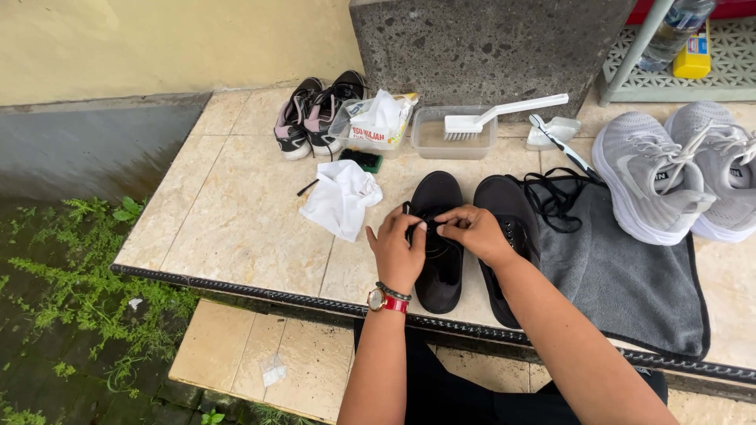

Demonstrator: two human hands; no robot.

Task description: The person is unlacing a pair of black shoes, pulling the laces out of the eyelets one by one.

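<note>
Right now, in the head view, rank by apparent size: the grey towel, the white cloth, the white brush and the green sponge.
1. grey towel
2. white cloth
3. white brush, close to the cloth and farther off, so unsure
4. green sponge

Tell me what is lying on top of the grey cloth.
On the grey cloth lie loose black laces and part of the right-hand black shoe. The grey sneakers overlap its far edge. What lies beneath it is hidden.

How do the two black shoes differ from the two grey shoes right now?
The black shoes are dark and plain; the grey shoes are pale with white soles. Both hands, left and right, work at one black shoe; the grey shoes lie untouched. The grey shoes are laced; black laces lie loose beside the black shoes. Both pairs rest on the tiled ledge.
</note>
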